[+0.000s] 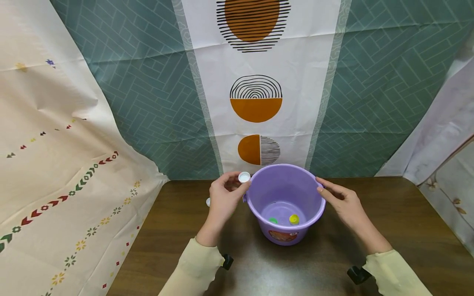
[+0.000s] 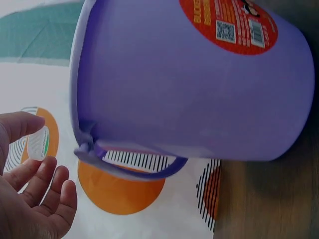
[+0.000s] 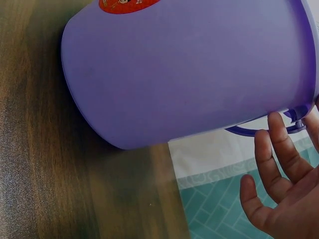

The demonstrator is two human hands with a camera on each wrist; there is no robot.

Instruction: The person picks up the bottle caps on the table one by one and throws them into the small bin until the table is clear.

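A purple bucket (image 1: 285, 172) stands upright on the wooden table, with a red label on its front. Inside, on its floor, lie a yellow bottle cap (image 1: 294, 219) and a green bottle cap (image 1: 273, 220). My left hand (image 1: 226, 197) pinches a white bottle cap (image 1: 244, 177) between thumb and finger, just outside the bucket's left rim. The left wrist view shows a bit of green on this cap (image 2: 38, 143). At the opposite side, my right hand (image 1: 344, 203) holds the bucket's right rim with thumb and forefinger, its other fingers loosely bent near the outer wall.
Another white cap (image 1: 208, 202) lies on the table, partly hidden behind my left hand. The bucket's handle (image 2: 149, 174) hangs down behind it. A patterned cloth (image 1: 255, 148) hangs at the table's back edge, and a cream cloth (image 1: 92, 213) borders the left.
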